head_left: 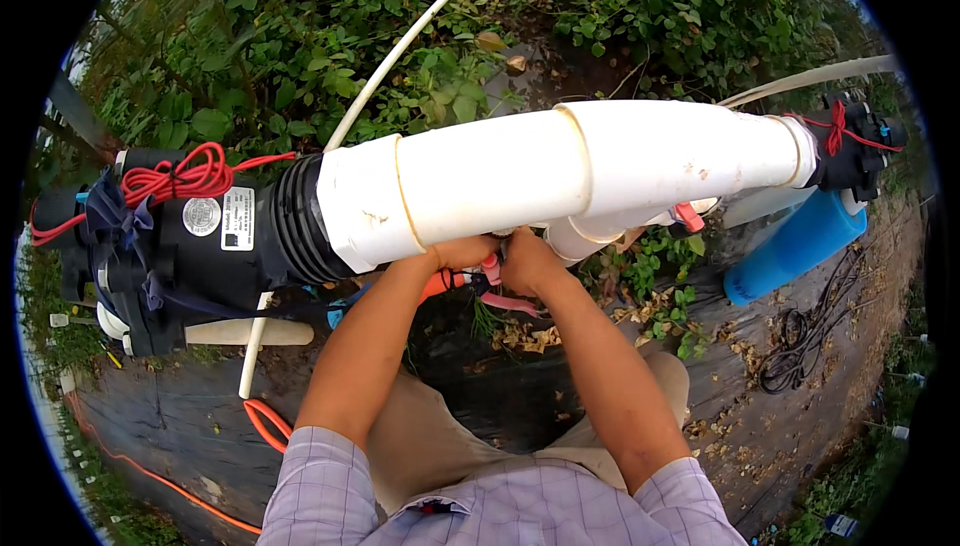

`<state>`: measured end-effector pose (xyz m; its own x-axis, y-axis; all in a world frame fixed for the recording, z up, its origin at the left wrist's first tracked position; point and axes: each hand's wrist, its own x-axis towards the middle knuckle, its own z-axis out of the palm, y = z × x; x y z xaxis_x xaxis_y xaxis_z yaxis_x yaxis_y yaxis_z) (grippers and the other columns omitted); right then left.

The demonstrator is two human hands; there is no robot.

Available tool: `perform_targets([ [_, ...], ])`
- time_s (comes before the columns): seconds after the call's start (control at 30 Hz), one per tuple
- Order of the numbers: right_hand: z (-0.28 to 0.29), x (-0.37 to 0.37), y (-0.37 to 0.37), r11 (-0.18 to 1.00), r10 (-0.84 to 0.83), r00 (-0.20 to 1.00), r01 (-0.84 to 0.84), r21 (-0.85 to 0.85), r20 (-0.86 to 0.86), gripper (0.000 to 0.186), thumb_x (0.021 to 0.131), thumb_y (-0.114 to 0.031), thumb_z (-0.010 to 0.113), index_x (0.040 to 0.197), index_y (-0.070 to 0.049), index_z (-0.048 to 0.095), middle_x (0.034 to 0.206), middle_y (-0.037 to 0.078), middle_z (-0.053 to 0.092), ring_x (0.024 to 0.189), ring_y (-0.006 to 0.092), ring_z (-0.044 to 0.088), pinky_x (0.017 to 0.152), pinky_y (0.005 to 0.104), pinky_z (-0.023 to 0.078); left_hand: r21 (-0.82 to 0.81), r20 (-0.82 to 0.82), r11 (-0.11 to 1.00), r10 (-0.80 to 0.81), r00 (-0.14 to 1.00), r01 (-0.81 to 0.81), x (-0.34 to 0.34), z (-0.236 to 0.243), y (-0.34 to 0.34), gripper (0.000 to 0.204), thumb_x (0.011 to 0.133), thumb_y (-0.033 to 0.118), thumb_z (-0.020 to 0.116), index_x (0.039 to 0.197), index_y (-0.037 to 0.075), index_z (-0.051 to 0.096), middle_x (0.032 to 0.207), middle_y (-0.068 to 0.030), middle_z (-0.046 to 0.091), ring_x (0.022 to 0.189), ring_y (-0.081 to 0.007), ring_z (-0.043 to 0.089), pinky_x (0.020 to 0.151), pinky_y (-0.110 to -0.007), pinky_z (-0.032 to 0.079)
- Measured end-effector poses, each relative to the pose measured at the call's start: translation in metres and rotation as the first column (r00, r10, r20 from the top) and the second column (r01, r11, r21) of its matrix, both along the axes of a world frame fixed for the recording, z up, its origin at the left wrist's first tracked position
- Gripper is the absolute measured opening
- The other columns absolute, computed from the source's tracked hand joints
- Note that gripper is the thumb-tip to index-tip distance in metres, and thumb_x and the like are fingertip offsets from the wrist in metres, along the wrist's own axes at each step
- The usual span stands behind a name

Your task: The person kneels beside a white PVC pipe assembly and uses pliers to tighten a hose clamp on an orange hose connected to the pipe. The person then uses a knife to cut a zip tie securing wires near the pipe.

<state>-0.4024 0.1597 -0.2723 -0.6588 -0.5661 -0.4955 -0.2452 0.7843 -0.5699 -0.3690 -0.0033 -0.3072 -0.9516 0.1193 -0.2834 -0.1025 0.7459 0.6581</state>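
A thick white plastic pipe runs across the middle of the view. It joins a black valve body wrapped in red wire at the left and a second black valve at the right. Both my hands reach under the pipe's middle. My left hand is closed on an orange-handled tool. My right hand is curled beside it, against a small fitting under the pipe; the pipe hides the fingertips of both hands, so what the right hand grips is unclear.
A blue cylinder lies at the right beside a smaller white pipe with a red lever. Black ground sheet covers the soil, with an orange hose, a coil of black cable and dry leaves. Green plants fill the far side.
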Motion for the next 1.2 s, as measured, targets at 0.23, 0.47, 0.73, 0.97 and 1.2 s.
perform_targets([
  [0.23,0.002,-0.005,-0.003,0.984,0.133,0.989,-0.123,0.130,-0.068,0.045,0.080,-0.004,0.059,0.124,0.003,0.054,0.105,0.029,0.064,0.091,0.0375,0.066,0.076,0.0413,0.053,-0.079,-0.028,0.996,-0.048,0.998,0.046,0.007,-0.039,-0.010,0.040,0.092,0.029,0.054,0.124,0.005,0.058,0.125,-0.0139,0.061,0.115,-0.0285,0.057,0.098,-0.039,0.043],
  [0.47,-0.025,0.009,0.000,0.952,0.008,0.837,-0.174,-0.251,-0.548,0.036,0.080,-0.013,0.063,0.116,-0.005,0.062,0.097,0.018,0.067,0.094,0.0341,0.063,0.082,0.0411,0.050,-0.191,-0.091,0.980,0.034,0.995,-0.051,0.034,-0.050,-0.031,0.041,0.093,0.030,0.053,0.126,0.006,0.057,0.128,-0.0136,0.059,0.117,-0.0291,0.055,0.099,-0.040,0.043],
  [0.73,-0.043,0.010,0.015,0.970,0.086,0.879,-0.180,-0.160,-0.470,0.028,0.079,-0.008,0.061,0.106,-0.002,0.063,0.102,0.022,0.063,0.100,0.0410,0.057,0.087,0.0462,0.045,-0.283,-0.156,0.949,0.098,0.983,-0.140,0.049,-0.062,-0.038,0.042,0.094,0.032,0.051,0.128,0.007,0.056,0.131,-0.0132,0.056,0.120,-0.0298,0.053,0.100,-0.041,0.042],
  [0.97,-0.012,0.019,0.018,0.923,0.028,0.873,-0.210,-0.323,-0.487,0.036,0.080,-0.011,0.065,0.115,-0.003,0.062,0.116,0.023,0.060,0.114,0.0395,0.053,0.099,0.0476,0.041,-0.349,-0.226,0.914,0.131,0.965,-0.206,0.044,-0.066,-0.036,0.043,0.095,0.033,0.049,0.130,0.008,0.054,0.134,-0.0129,0.054,0.122,-0.0304,0.051,0.101,-0.041,0.042],
  [1.2,0.005,0.033,0.023,0.929,-0.057,0.889,-0.120,-0.350,-0.454,0.036,0.084,-0.012,0.062,0.118,-0.001,0.058,0.111,0.024,0.061,0.106,0.0416,0.056,0.092,0.0483,0.045,-0.391,-0.370,0.836,0.241,0.898,-0.385,0.086,-0.073,-0.033,0.044,0.096,0.034,0.047,0.131,0.009,0.053,0.137,-0.0125,0.052,0.125,-0.0310,0.049,0.102,-0.042,0.041],
])
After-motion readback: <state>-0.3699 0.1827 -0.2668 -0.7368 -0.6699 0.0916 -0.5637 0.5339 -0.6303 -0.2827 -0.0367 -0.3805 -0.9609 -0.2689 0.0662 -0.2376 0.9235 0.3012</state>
